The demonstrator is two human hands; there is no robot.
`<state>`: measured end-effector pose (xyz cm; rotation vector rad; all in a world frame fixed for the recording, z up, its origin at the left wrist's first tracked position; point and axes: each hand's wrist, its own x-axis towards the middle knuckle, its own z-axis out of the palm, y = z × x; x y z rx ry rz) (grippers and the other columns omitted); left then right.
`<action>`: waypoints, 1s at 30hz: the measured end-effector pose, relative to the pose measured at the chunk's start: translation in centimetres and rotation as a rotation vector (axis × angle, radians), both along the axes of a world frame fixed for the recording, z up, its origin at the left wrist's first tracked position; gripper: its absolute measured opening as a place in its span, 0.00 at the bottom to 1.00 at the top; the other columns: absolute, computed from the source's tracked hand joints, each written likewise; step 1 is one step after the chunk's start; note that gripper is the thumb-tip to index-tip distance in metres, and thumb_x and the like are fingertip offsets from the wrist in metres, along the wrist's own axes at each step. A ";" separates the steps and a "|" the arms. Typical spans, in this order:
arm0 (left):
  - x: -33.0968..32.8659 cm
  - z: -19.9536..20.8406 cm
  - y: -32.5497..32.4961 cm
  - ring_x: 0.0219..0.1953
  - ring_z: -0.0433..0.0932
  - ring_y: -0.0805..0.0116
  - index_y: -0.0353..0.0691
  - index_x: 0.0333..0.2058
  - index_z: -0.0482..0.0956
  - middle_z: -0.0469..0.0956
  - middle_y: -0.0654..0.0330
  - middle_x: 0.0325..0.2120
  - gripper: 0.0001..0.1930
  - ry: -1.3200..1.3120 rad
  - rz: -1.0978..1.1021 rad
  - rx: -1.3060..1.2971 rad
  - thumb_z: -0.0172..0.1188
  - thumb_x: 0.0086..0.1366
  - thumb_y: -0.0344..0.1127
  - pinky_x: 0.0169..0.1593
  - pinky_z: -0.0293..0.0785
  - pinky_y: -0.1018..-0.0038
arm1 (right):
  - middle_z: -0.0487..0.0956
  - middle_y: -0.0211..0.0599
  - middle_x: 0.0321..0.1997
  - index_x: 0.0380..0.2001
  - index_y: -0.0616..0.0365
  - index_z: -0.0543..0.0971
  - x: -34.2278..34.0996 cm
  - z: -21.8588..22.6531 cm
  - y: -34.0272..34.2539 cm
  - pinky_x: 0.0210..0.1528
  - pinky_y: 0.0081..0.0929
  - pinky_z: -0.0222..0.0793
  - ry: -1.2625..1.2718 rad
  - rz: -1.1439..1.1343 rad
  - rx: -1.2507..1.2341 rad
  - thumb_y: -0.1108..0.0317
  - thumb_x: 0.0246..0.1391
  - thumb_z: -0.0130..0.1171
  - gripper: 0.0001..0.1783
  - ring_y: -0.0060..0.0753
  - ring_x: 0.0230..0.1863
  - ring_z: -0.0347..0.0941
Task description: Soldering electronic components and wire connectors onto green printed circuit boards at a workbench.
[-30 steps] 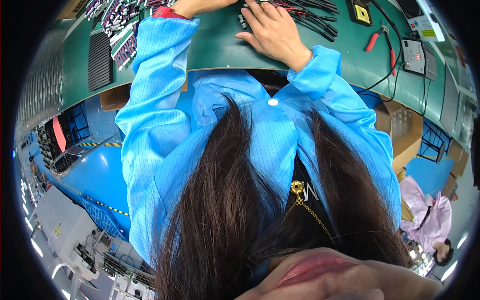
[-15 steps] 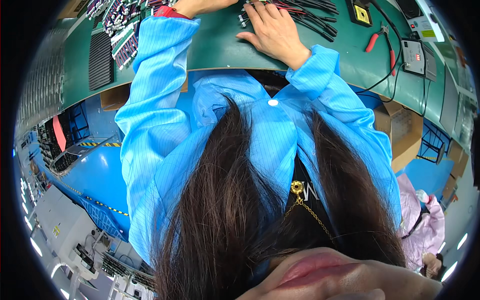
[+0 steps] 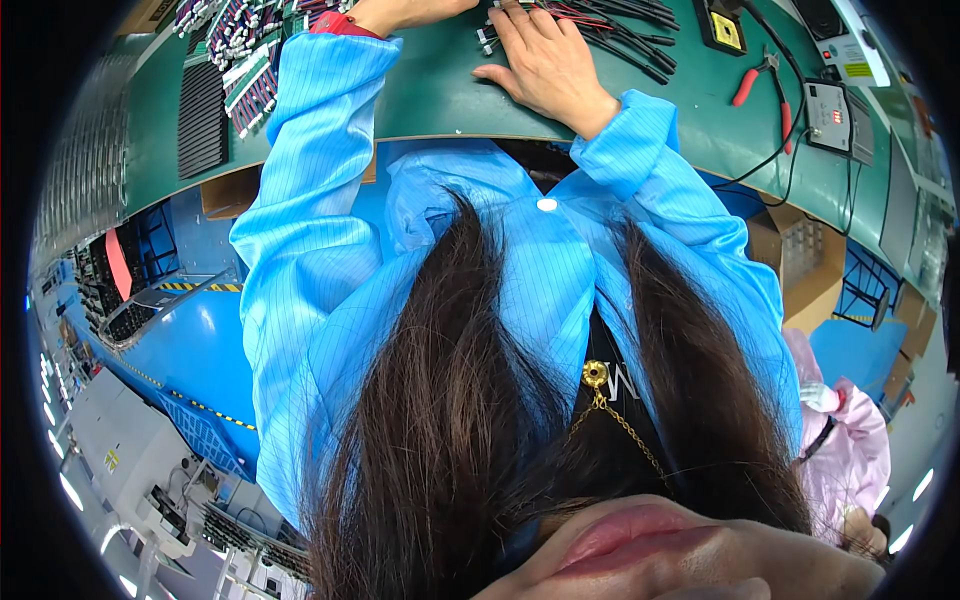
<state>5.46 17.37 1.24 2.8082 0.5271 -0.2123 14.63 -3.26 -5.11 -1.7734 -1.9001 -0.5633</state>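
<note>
Rightward of the black-and-red wire leads (image 3: 628, 34), the green bench (image 3: 440, 110) carries a yellow sponge (image 3: 725, 30) in its stand, red-handled pliers (image 3: 744, 87) and a grey control box (image 3: 828, 112). Blue floor (image 3: 200, 345) lies below. The right hand (image 3: 548, 68) covers the leads' near ends, fingers extended; the left hand's (image 3: 415, 10) fingers are cropped, grip unclear.

one head-worn fisheye view, steeply downward, blue smock (image 3: 535, 265) close below, hands (image 3: 548, 75) and green bench (image 3: 435, 105) at the upper rim
</note>
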 end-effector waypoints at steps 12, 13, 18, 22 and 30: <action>-2.0 4.3 -3.2 0.22 0.75 0.54 0.38 0.38 0.85 0.84 0.53 0.26 0.16 -0.414 -0.122 -0.171 0.58 0.52 0.36 0.32 0.74 0.68 | 0.73 0.52 0.47 0.51 0.74 0.72 -1.2 1.1 1.0 0.45 0.35 0.62 0.166 -0.103 -0.118 0.43 0.51 0.59 0.41 0.45 0.43 0.66; -2.0 4.3 -3.1 0.22 0.75 0.54 0.38 0.38 0.85 0.84 0.52 0.26 0.16 -0.427 -0.131 -0.173 0.58 0.52 0.36 0.32 0.74 0.68 | 0.73 0.52 0.46 0.50 0.74 0.72 -1.2 0.9 1.1 0.45 0.35 0.62 0.162 -0.109 -0.091 0.43 0.50 0.60 0.40 0.45 0.43 0.66; -2.1 4.1 -3.1 0.22 0.75 0.53 0.38 0.38 0.86 0.84 0.52 0.27 0.16 -0.419 -0.130 -0.174 0.58 0.51 0.36 0.32 0.74 0.68 | 0.73 0.49 0.43 0.46 0.71 0.74 -2.0 2.6 1.2 0.44 0.35 0.63 0.234 -0.213 -0.241 0.43 0.49 0.61 0.38 0.45 0.41 0.67; -2.1 4.0 -3.3 0.23 0.76 0.52 0.38 0.37 0.86 0.84 0.52 0.27 0.16 -0.420 -0.136 -0.156 0.57 0.51 0.36 0.33 0.74 0.67 | 0.73 0.46 0.40 0.45 0.68 0.75 -2.2 3.4 1.1 0.41 0.35 0.64 0.258 -0.267 -0.344 0.43 0.49 0.61 0.35 0.44 0.39 0.68; -2.5 -3.3 0.5 0.25 0.78 0.52 0.39 0.39 0.85 0.85 0.53 0.29 0.17 -0.132 0.054 0.014 0.58 0.50 0.36 0.34 0.75 0.67 | 0.75 0.46 0.41 0.45 0.64 0.76 -0.6 2.8 0.2 0.40 0.36 0.68 0.092 -0.040 -0.163 0.51 0.48 0.66 0.29 0.48 0.36 0.72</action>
